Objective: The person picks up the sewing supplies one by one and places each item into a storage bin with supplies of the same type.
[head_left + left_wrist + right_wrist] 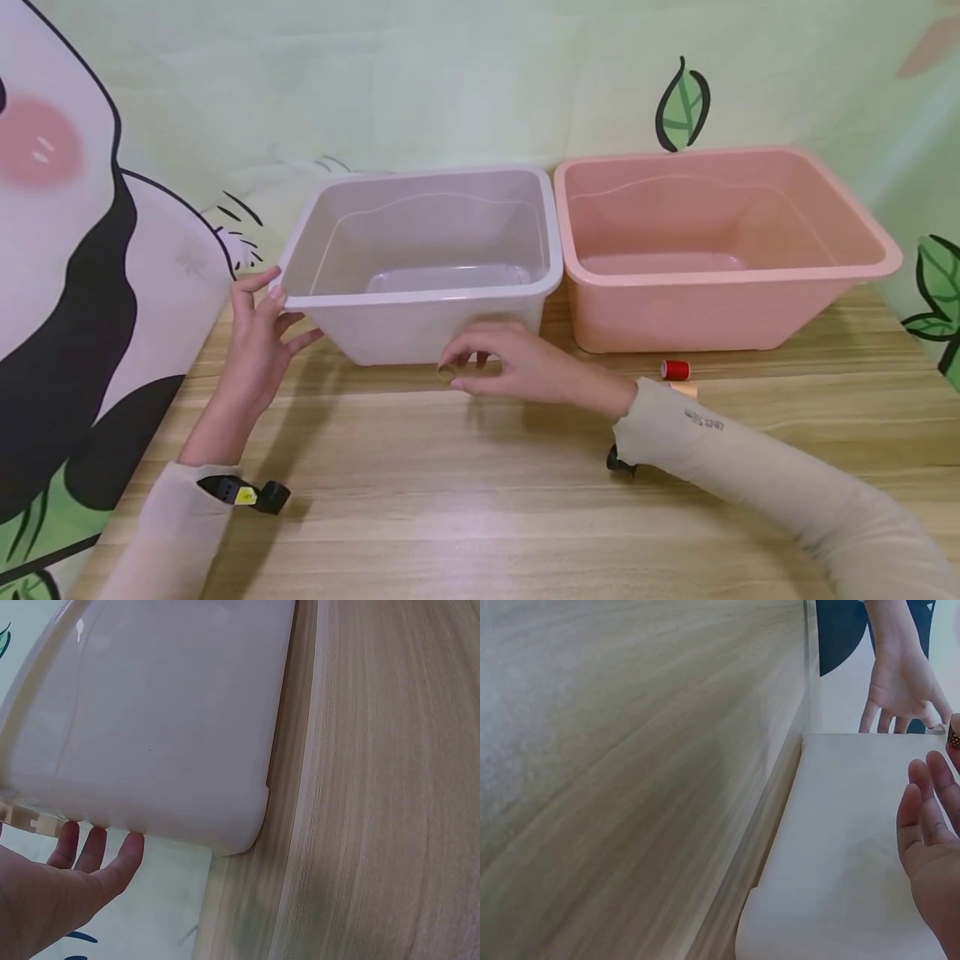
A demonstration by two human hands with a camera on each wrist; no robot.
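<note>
- My right hand [517, 364] pinched a gold-coloured round metallic piece [446, 374], rim facing me.
- My left hand [258, 346] gripped a rectangular pale-grey plastic tub [405, 325], long axis left-right.

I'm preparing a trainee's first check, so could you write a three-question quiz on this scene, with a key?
1. True or false: the right hand pinches a small round item.
2. Which lies on the table in front of the pink bin: (a) scissors, (b) a red spool, (c) a spoon?
3. Fill in: the ____ hand touches the rim of the pale bin.

Key: 1 true; 2 b; 3 left hand.
</note>
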